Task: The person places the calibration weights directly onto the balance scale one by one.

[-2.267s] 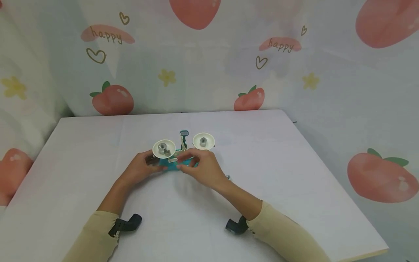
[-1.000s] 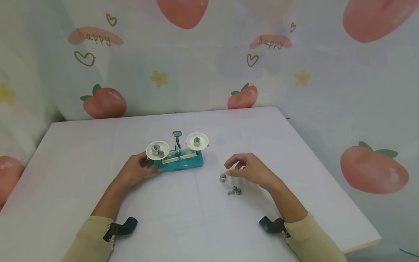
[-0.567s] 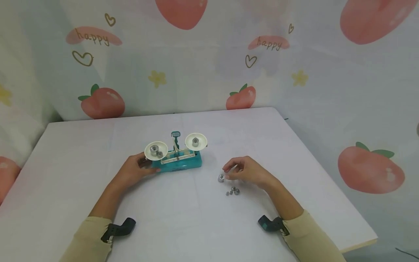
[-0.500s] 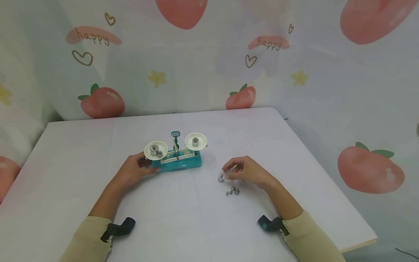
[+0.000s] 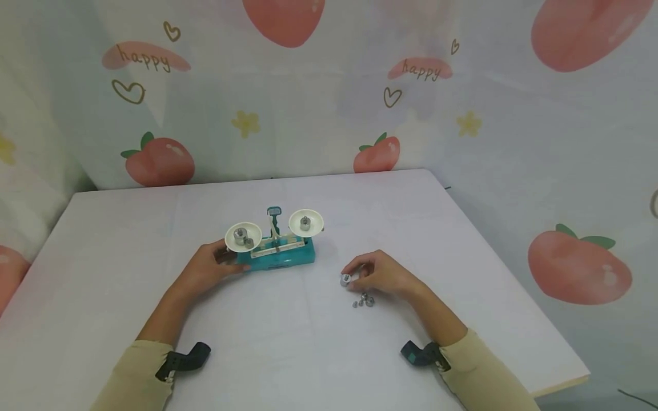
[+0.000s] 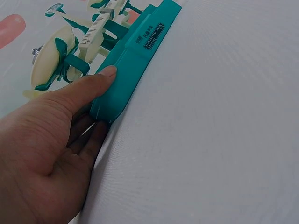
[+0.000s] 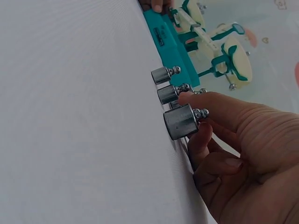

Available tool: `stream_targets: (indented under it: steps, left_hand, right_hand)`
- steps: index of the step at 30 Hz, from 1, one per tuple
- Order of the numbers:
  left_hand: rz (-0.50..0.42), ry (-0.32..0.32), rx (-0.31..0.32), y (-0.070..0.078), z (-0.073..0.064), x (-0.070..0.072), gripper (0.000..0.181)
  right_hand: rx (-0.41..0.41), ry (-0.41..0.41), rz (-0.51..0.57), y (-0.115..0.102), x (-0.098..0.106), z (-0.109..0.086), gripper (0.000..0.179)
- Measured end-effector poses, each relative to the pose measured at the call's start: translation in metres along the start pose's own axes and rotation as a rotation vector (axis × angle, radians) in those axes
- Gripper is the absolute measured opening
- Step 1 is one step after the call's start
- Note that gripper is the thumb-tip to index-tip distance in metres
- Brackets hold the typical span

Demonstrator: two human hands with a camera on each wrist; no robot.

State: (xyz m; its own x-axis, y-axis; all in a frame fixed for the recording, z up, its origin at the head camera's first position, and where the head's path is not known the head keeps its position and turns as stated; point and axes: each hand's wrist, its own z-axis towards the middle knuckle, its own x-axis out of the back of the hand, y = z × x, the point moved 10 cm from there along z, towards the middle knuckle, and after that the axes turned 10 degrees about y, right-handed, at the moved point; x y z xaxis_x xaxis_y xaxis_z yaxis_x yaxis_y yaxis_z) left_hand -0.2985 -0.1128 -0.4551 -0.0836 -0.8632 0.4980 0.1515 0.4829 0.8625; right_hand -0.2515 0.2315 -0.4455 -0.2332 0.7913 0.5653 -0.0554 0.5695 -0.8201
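Observation:
A small teal balance scale [image 5: 280, 260] with two white pans stands on the white table. My left hand [image 5: 205, 268] grips the left end of its base, thumb on the front face and fingers behind, as the left wrist view shows. Two metal weights [image 5: 240, 235] sit in the left pan and one weight [image 5: 305, 222] in the right. To the right of the scale, my right hand [image 5: 385, 274] pinches a larger metal weight [image 5: 345, 280] between thumb and fingers at table level. In the right wrist view the thumb partly covers it, among other weights [image 7: 181, 122].
Several smaller weights [image 5: 364, 300] lie in a cluster just in front of the right hand. The white table [image 5: 267, 354] ends at a right edge, with a peach-patterned cloth [image 5: 308, 103] hanging behind. Each wrist wears a black camera [image 5: 187, 358].
My right hand came away from the scale's front to the loose weights, then lowered its fingers around the larger one. The left hand stays on the base.

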Motion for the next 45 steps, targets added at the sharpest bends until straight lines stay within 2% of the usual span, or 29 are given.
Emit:
stream_targets:
  steps: [14, 19, 26, 37, 45]
  left_hand:
    - [-0.015, -0.001, -0.014, 0.005, -0.003, 0.002, 0.074]
    - [-0.008, 0.001, -0.005, 0.002, -0.002, 0.001, 0.074]
    - [-0.007, -0.002, 0.006, -0.004, -0.002, 0.001, 0.074]
    - [-0.005, -0.001, -0.014, -0.003, 0.000, -0.002, 0.076]
    - [-0.011, 0.002, -0.010, -0.002, 0.001, -0.002, 0.076]
  right_hand:
    - [0.002, 0.017, -0.010, -0.004, -0.003, -0.001, 0.022]
    - [-0.001, 0.032, -0.009, -0.004, -0.003, -0.001, 0.021]
    - [0.006, 0.082, -0.025, -0.004, 0.003, 0.001, 0.024]
    - [-0.053, 0.171, 0.002, -0.007, 0.017, 0.000, 0.024]
    - [-0.026, 0.247, 0.022, -0.028, 0.025, -0.001, 0.025]
